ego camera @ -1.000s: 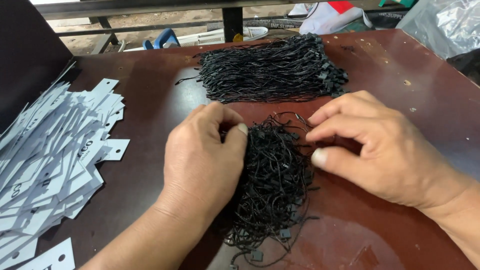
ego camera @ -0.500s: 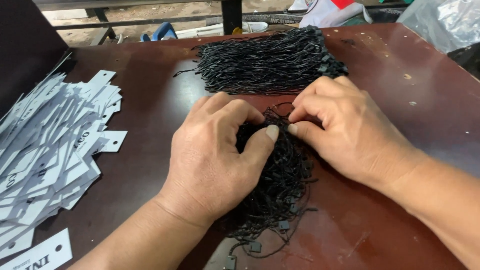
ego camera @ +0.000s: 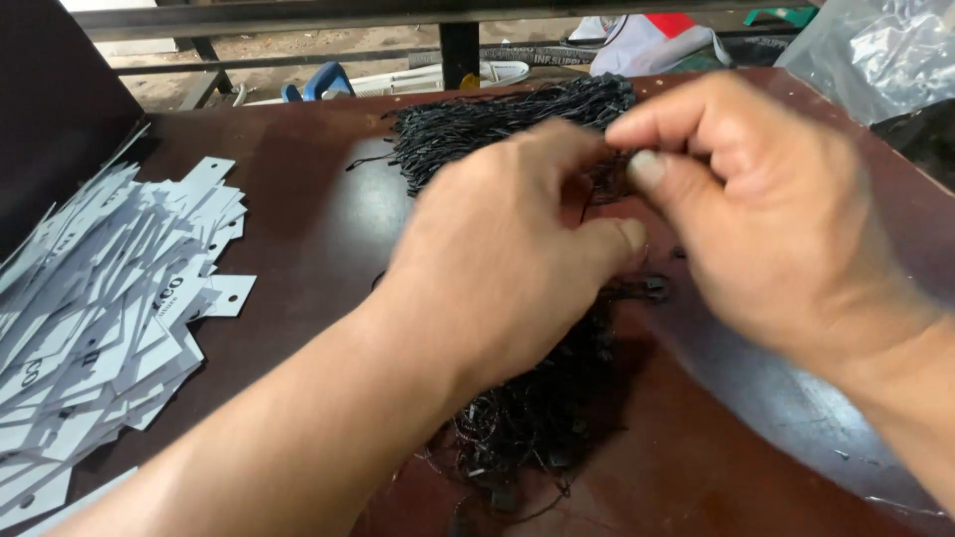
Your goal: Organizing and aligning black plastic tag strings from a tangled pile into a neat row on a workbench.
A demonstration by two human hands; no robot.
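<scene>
Both hands were raised over the near pile of black strings (ego camera: 542, 408) on the brown counter (ego camera: 318, 219), the left hand (ego camera: 507, 259) curled and the right hand (ego camera: 766, 209) pinching thumb to forefinger on a few strands, white tags (ego camera: 99, 298) heaped well left.

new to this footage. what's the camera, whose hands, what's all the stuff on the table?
One camera, worn on a person's head, looks down at their own two bare hands; there is no machine. The left hand and right hand are raised over a near pile of black strings on a dark brown table, fingertips meeting and seemingly pinching a strand, though blur hides the grip. A second bundle of black strings lies farther back. At the left sits a heap of white paper tags with punched holes. Clear plastic wrap shows at the top right.
</scene>
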